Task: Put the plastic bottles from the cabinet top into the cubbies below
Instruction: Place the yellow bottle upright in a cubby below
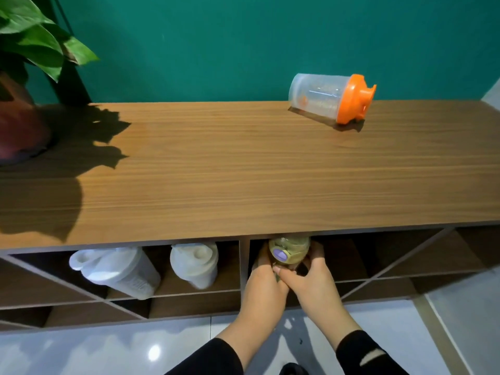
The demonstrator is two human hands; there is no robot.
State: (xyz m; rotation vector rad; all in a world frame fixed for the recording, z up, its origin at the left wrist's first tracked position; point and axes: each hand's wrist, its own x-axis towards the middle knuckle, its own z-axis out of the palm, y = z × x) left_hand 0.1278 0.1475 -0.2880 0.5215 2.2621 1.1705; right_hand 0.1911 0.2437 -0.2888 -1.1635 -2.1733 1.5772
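A clear bottle with an orange lid (331, 98) lies on its side at the back right of the wooden cabinet top (216, 171). Below the front edge, my left hand (266, 280) and my right hand (313, 282) both grip an olive-green bottle with a purple button on its lid (288, 251), held inside the middle cubby. Its far part is hidden under the cabinet top. Two white bottles, a larger one (119, 272) and a smaller one (194, 262), lean in the cubby to the left.
A potted plant (24, 85) stands at the cabinet top's left end and casts a shadow across the wood. A green wall rises behind. Cubbies with diagonal dividers (400, 261) sit to the right. The floor below is pale and glossy (108, 353).
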